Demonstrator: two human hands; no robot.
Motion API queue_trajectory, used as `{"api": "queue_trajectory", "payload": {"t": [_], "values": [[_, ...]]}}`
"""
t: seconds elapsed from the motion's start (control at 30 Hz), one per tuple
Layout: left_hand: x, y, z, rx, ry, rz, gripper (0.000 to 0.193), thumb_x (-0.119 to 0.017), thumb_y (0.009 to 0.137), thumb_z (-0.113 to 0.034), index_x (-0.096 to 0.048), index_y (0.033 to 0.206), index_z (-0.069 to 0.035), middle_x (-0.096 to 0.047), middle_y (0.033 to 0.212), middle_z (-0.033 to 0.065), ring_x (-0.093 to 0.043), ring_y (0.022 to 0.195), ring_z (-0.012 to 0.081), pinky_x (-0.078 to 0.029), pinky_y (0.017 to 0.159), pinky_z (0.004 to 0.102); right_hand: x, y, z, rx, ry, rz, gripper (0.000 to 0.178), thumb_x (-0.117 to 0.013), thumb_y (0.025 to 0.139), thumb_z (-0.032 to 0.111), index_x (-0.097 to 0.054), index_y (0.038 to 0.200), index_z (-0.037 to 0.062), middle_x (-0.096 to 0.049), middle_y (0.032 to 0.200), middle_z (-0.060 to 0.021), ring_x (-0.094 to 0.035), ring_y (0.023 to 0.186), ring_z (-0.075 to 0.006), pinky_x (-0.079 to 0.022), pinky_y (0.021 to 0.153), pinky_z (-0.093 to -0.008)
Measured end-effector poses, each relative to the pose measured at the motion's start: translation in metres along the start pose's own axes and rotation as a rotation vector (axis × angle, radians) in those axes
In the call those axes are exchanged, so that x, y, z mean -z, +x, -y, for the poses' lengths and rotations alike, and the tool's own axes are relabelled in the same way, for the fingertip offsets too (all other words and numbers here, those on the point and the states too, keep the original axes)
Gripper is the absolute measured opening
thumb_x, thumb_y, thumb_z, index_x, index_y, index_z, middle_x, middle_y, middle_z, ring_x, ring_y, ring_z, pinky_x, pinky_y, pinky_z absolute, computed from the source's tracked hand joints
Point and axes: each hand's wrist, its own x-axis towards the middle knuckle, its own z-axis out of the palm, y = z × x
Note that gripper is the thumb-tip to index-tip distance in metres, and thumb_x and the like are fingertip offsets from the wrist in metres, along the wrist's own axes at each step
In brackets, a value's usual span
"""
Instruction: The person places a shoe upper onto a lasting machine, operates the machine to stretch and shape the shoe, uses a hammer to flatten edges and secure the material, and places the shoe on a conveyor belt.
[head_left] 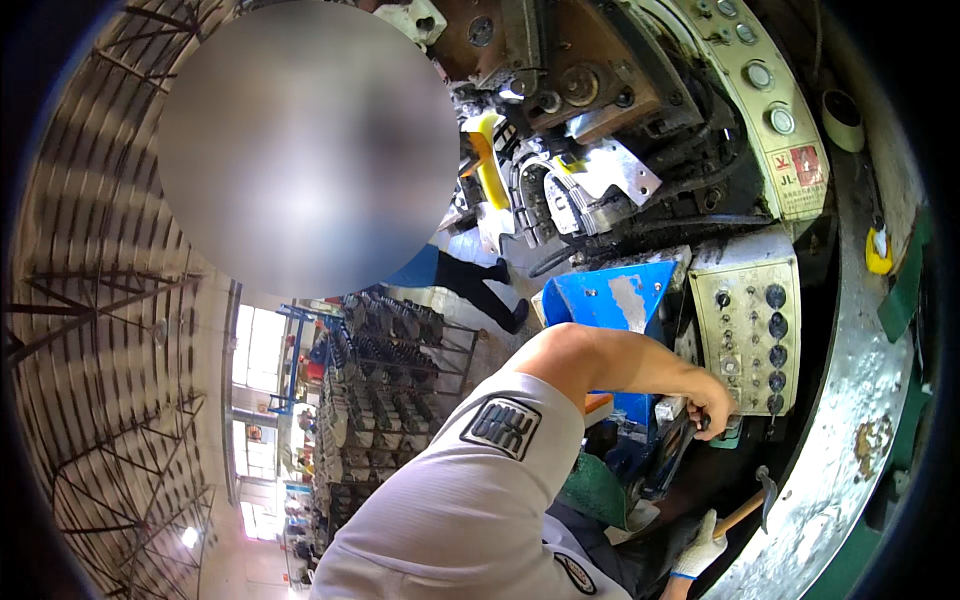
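My left hand [700, 548], in a white knit glove with a blue cuff band, grips a hammer [740, 512] by its wooden handle. The hammer's dark, curved head [768, 498] points toward the pale, worn metal edge. My bare right hand [712, 402] is closed beside the lower corner of a cream control panel [745, 335] with black knobs and small switches. A small dark thing shows at its curled fingers, too hidden to name. Below my right forearm stands a blue metal housing [610, 295] with chipped paint.
A large greasy machine [590, 80] with hoses fills the top, beside a cream panel with round buttons [758, 75]. The worn metal edge [840, 440] curves along the right. Another person's dark-clad legs [475, 285] are beyond the machine. Racks of dark parts [385, 400] stand behind.
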Motion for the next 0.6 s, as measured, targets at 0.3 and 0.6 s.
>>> {"api": "queue_trajectory", "payload": {"t": [0.3, 0.6], "values": [[-0.025, -0.021, -0.014, -0.129, -0.270, -0.241, 0.019, -0.072, 0.071, 0.002, -0.064, 0.086, 0.010, -0.066, 0.075, 0.0241, -0.071, 0.059, 0.0348, -0.054, 0.045, 0.0452, -0.016, -0.001, 0.054, -0.207, 0.202, 0.019, 0.041, -0.067, 0.101, 0.027, -0.045, 0.070, 0.0111, -0.038, 0.048, 0.0016, -0.036, 0.031, -0.0113, -0.026, 0.031, -0.0301], [-0.010, 0.056, 0.057, -1.244, 0.669, -0.189, 0.040, -0.083, 0.071, -0.040, -0.066, 0.058, -0.007, -0.061, 0.058, 0.0143, -0.062, 0.054, 0.0349, -0.048, 0.049, 0.0453, -0.030, 0.007, 0.050, -0.211, 0.201, -0.018, 0.042, -0.068, 0.100, 0.027, -0.045, 0.067, 0.0118, -0.038, 0.046, 0.0030, -0.037, 0.034, -0.0100, -0.026, 0.033, -0.0298]]}}
